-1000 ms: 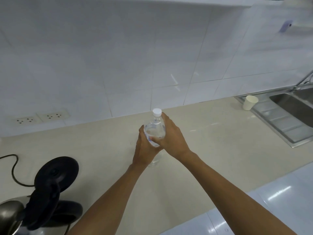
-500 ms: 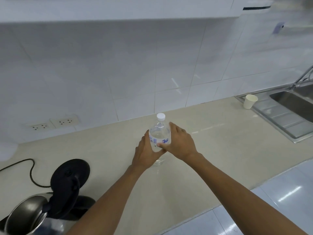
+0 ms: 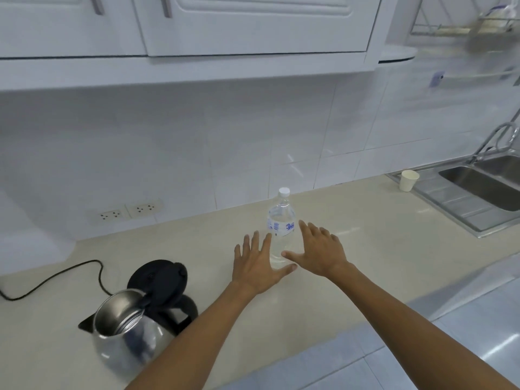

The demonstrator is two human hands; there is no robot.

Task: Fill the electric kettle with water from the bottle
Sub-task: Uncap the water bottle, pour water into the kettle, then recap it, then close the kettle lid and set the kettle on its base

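A clear plastic water bottle (image 3: 281,218) with a white cap and a blue-printed label stands upright on the beige counter (image 3: 365,249). My left hand (image 3: 257,263) is open just left of its base, fingers spread. My right hand (image 3: 320,250) is open just right of it, fingers spread. Neither hand grips the bottle. A steel electric kettle (image 3: 126,330) with its black lid (image 3: 157,277) flipped up stands at the lower left, its inside visible.
The kettle's black cord (image 3: 53,280) runs left across the counter. Two wall sockets (image 3: 128,211) sit on the tiled wall. A paper cup (image 3: 408,180) stands beside the steel sink (image 3: 484,190) at the right. White cupboards (image 3: 253,23) hang overhead.
Both hands have let go of the bottle and opened beside it. The view has tilted up, so the cupboards and the whole kettle now show.
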